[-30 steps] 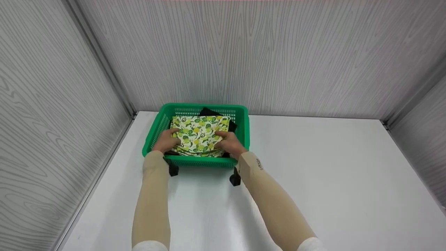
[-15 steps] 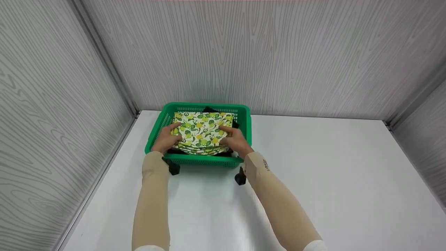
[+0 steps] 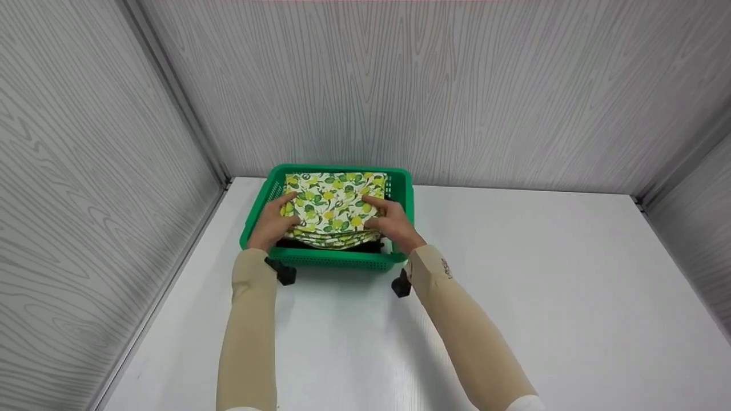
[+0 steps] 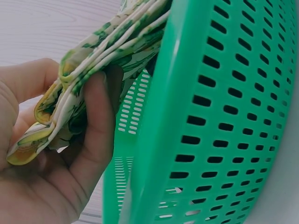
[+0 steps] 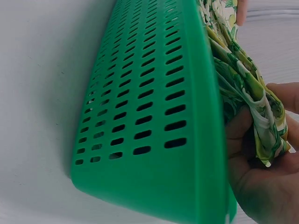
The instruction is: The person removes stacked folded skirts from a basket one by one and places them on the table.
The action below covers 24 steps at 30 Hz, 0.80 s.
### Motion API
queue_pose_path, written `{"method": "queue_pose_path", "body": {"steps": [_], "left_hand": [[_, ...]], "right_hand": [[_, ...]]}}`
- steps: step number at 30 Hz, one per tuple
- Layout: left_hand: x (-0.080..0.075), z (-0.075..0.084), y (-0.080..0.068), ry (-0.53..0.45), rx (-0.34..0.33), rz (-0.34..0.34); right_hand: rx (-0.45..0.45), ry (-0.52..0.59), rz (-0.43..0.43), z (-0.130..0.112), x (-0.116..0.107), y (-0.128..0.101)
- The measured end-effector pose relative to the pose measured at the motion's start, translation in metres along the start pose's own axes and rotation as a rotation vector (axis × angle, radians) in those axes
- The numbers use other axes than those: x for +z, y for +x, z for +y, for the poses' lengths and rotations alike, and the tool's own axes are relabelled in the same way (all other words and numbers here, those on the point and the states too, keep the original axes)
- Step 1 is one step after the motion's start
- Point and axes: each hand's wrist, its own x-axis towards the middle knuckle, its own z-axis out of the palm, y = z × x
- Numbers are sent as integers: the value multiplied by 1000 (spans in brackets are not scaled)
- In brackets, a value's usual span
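A folded cloth point(image 3: 332, 202) with a lemon-and-leaf print lies level between my hands, over the green plastic basket point(image 3: 337, 257). My left hand point(image 3: 272, 224) grips its left edge and my right hand point(image 3: 395, 222) its right edge. Several folded layers of the cloth point(image 4: 112, 49) show in the left wrist view, pinched between thumb and fingers at about the height of the basket's rim. In the right wrist view, the right hand point(image 5: 266, 191) pinches the layered end of the cloth point(image 5: 259, 112). Its front edge sags in the middle.
Something black point(image 3: 368, 246) lies in the basket, mostly covered by the cloth. The basket stands on a white table point(image 3: 531, 285), close to the grey wood-grain back wall point(image 3: 457, 91). Another such wall point(image 3: 74, 200) borders the table on the left.
Both hands have raised the cloth from inside the basket and shifted it slightly back. The black corner behind it is now covered. The view has shifted slightly.
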Motion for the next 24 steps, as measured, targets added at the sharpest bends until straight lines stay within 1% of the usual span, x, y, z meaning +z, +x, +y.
{"method": "queue_pose_path", "body": {"steps": [5,9,14,18,21,24], "left_hand": [[3,3,-3,-10,35,11],[6,8,-5,-4,58,17],[11,16,-8,-6,67,14],[16,21,-8,6,81,18],[22,23,-9,0,101,23],[28,24,-12,-23,115,18]], "right_hand": [[-37,16,-29,-3,-8,-4],[-50,4,-22,-5,-14,-7],[-66,5,-27,-8,-24,-12],[-43,18,-10,-11,-31,-16],[-12,24,10,-10,-37,-19],[2,31,10,-8,-42,-23]]}}
